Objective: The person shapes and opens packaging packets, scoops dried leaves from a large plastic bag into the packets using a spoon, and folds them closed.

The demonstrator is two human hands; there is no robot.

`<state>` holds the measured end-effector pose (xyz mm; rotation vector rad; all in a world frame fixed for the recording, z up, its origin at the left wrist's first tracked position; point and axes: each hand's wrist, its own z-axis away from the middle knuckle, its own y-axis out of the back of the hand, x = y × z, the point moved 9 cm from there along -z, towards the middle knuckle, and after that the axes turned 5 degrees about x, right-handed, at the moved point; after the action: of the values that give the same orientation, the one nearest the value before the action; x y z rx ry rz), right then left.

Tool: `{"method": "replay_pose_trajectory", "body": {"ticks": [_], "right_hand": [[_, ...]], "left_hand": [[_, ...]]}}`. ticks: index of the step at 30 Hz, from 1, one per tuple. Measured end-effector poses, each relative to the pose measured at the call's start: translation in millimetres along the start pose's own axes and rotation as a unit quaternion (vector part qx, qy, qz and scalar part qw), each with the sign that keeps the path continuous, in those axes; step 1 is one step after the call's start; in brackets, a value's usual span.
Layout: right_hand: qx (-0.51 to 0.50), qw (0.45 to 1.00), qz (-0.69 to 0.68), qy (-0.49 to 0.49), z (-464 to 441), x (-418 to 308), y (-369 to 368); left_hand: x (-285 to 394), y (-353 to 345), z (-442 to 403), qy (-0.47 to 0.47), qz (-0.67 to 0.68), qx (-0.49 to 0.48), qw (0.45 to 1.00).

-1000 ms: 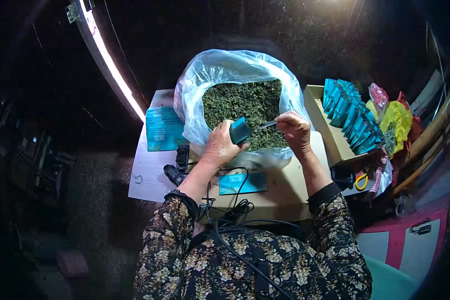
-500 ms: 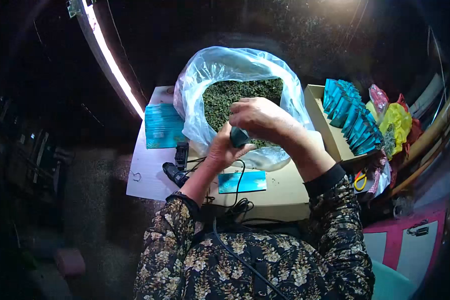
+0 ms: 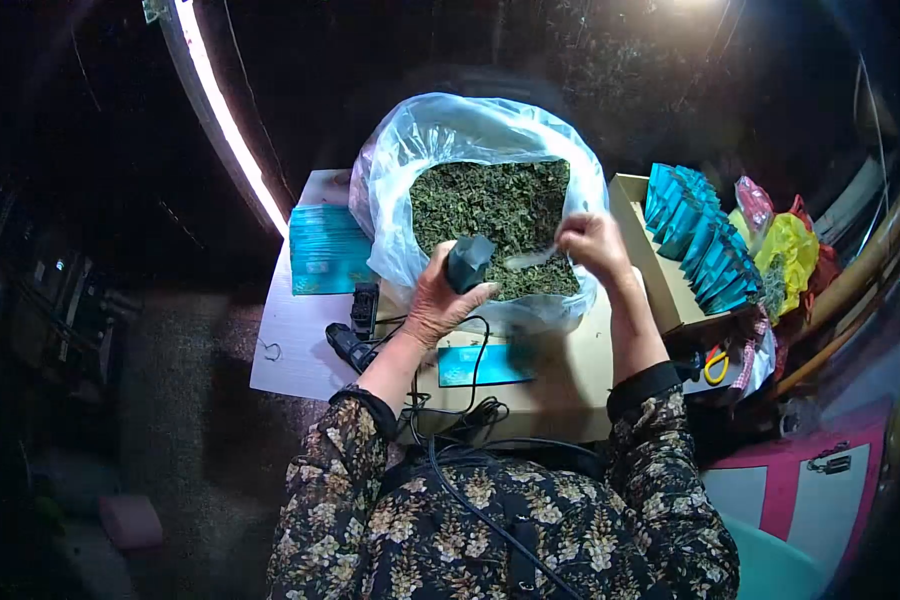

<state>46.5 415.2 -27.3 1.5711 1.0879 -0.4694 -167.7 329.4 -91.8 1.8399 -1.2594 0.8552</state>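
Observation:
A clear plastic bag (image 3: 385,190) full of dried green leaves (image 3: 490,205) stands open on the table. My left hand (image 3: 438,300) is wrapped round a small dark teal packet (image 3: 469,262), held upright with its mouth open over the near left part of the leaves. To the right, my right hand (image 3: 594,243) pinches the handle of a pale spoon (image 3: 530,259), whose blurred bowl lies at the surface of the leaves. A flat teal packet (image 3: 485,366) rests on the cardboard in front of the bag.
Left of the bag lies a stack of flat teal packets (image 3: 328,250). A cardboard box (image 3: 660,285) at the right holds several filled packets (image 3: 700,235). Beyond it hang yellow (image 3: 788,255) and red plastic bags. Black cables (image 3: 450,418) and a black device (image 3: 350,347) lie near me.
My right hand crossed over to the packet's mouth, then moved back right with the spoon to the leaves. My left hand has kept hold of the packet, whose opening shows again.

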Motion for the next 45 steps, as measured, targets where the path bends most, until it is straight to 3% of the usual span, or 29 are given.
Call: {"method": "replay_pose_trajectory", "body": {"ticks": [1, 6, 9, 14, 17, 21, 30, 38, 45], "right_hand": [[-0.076, 0.985, -0.024, -0.151, 5.7, 41.9, -18.7], [-0.013, 0.983, 0.025, -0.18, 6.9, 90.6, -36.5], [0.099, 0.983, 0.0, -0.155, -5.9, 84.5, -28.6], [0.149, 0.983, 0.001, -0.106, -20.5, 72.8, -33.1], [0.183, 0.982, 0.037, 0.008, -26.6, 70.6, -34.0], [0.201, 0.979, -0.001, 0.016, -23.6, 69.0, -33.3], [0.23, 0.964, -0.104, 0.079, -10.7, 46.6, -19.9], [0.192, 0.971, -0.123, 0.072, 0.4, 35.5, -14.1], [0.141, 0.958, -0.241, 0.072, 14.9, 17.9, -14.9]], "left_hand": [[-3.7, 0.2, 0.7, 0.008, 0.017, 0.002, 1.0], [-13.1, 0.5, 2.2, 0.031, 0.062, 0.001, 0.998], [-15.3, 0.8, 3.2, 0.025, 0.051, 0.003, 0.998], [-14.5, 0.0, 3.7, 0.005, 0.01, 0.003, 1.0], [-16.9, -0.8, 5.4, 0.009, 0.001, -0.002, 1.0], [-13.2, -2.0, 4.2, 0.012, -0.004, -0.006, 1.0], [-16.7, -2.7, 2.4, 0.015, -0.003, -0.01, 1.0], [-21.4, -4.6, 1.7, 0.036, -0.01, -0.01, 0.999], [-19.3, -7.0, -0.7, 0.072, -0.073, -0.012, 0.995]]}}
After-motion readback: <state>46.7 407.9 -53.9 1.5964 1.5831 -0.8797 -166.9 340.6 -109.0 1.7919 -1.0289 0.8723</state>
